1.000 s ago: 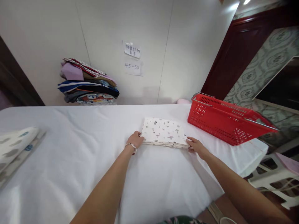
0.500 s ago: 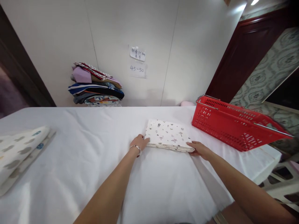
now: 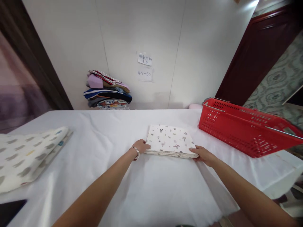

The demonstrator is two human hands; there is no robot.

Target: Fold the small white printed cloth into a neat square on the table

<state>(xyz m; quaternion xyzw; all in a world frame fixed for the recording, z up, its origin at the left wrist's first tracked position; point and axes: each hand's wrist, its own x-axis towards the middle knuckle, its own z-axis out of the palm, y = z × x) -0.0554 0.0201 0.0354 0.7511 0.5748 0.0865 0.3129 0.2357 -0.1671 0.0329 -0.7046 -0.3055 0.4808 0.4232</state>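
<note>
A folded white cloth [image 3: 169,140] printed with small plants and animals lies flat near the middle of the table, its layered edge facing me. My left hand [image 3: 140,148], with a silver bracelet at the wrist, grips its near left corner, thumb on top. At the near right corner, my right hand [image 3: 202,155] pinches the layers the same way, thumb above and fingers beneath. The fingers under the cloth are partly hidden.
A red plastic basket [image 3: 241,129] with metal handles stands at the right on the white tablecloth [image 3: 99,186]. Another folded cloth [image 3: 28,154], with grey spots, lies at the left. A pile of folded fabrics [image 3: 107,91] rises at the back by the wall.
The view has turned slightly left, so more of the spotted cloth and a dark corner at lower left show. Both hands keep hold of the folded cloth, which looks nearly unmoved.
</note>
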